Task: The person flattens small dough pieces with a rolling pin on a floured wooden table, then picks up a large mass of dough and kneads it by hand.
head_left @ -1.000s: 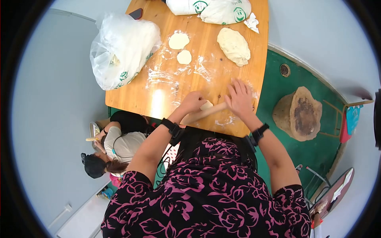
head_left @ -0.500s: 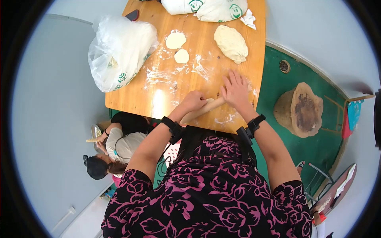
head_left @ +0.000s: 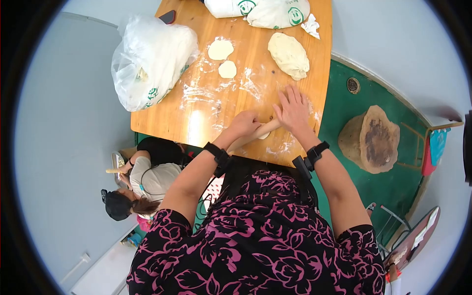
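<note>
A wooden rolling pin [head_left: 248,139] lies slantwise near the table's front edge, over a small piece of dough [head_left: 264,135]. My left hand [head_left: 244,124] has its fingers curled close beside the pin; they seem to pinch the edge of that dough, largely hidden. My right hand [head_left: 293,110] presses on the pin's far end with fingers stretched out and the palm over it. Two flat dough rounds, a larger [head_left: 220,49] and a smaller [head_left: 227,70], lie farther back. To their right rests a large lump of dough [head_left: 289,56].
White flour marks the wooden table [head_left: 167,115]. A full plastic bag [head_left: 155,64] stands at its left, more bags [head_left: 278,12] at the back, with crumpled tissue [head_left: 310,26] and a dark phone-like object [head_left: 167,17]. Another person [head_left: 157,179] sits lower left. A wooden stump [head_left: 378,139] stands right.
My left hand has shifted slightly up and right along the pin. More of the small dough now shows below the pin. The view has moved a little.
</note>
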